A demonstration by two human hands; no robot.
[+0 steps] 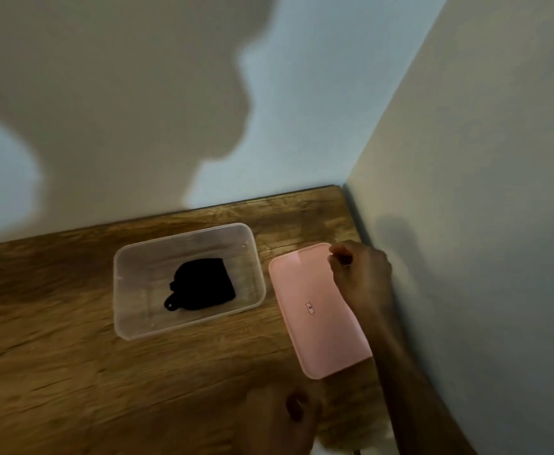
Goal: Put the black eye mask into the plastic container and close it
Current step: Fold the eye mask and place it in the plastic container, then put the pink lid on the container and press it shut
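Head view, looking down: a clear plastic container (131,290) sits open at the middle of the frame on a wooden desk (55,372), and the black eye mask (203,284) already lies bunched on its floor, one strap loop trailing toward the lower left. So the first half of the task looks done; only closing remains. Just right of the container, apart from it, a pink lid (315,326) lies flat on the desk. The right hand (357,274) rests at the lid's upper right corner with its fingers curled onto the edge, seemingly pinching it to lift; whether the grip is firm I cannot tell. The left hand (288,418), blurred at the bottom of the frame, is loosely curled and appears to hold nothing, probably waiting to steady the container.
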